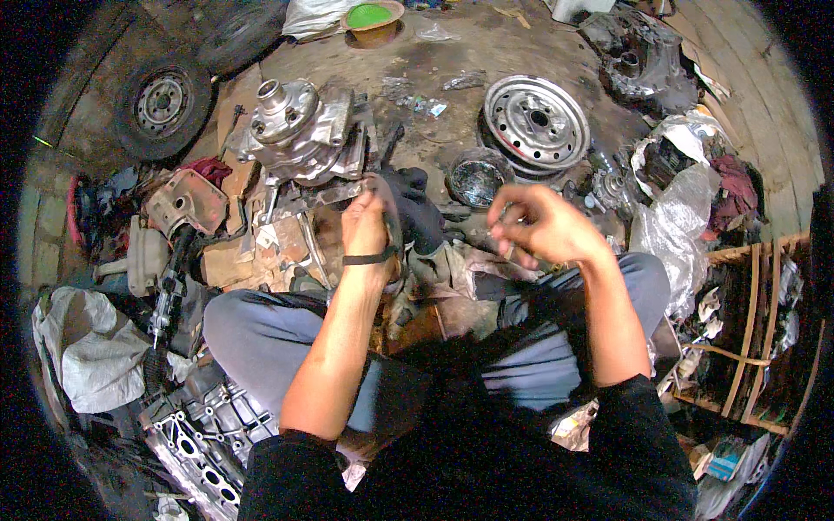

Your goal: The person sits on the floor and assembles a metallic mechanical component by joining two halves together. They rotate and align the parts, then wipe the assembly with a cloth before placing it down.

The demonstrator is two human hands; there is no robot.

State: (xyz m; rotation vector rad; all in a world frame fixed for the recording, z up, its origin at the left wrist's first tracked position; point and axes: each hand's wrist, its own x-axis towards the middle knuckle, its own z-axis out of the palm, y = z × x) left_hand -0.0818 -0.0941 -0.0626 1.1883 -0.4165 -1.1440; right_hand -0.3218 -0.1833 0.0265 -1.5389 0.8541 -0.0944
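Note:
My left hand (365,224) is closed in a tight pinch in front of a metal gearbox-like housing (300,130), and what it holds, if anything, cannot be made out. A dark band circles that wrist. To the right, my right hand (549,227) is raised with its fingers curled in toward the thumb; they are slightly blurred, and something small may sit between them. Beyond it lie a round dark pan (479,178) and a silver wheel rim (536,122). Between the hands rests a crumpled dark cloth or glove (417,213).
A tyre on a rim (163,106) lies at the far left, near a green-filled bowl (372,17). An engine cylinder head (204,438) and a white sack (87,347) are at lower left. Clear plastic sheeting (682,226) and a wooden crate (747,347) stand right. Flattened cardboard (228,263) covers ground nearby.

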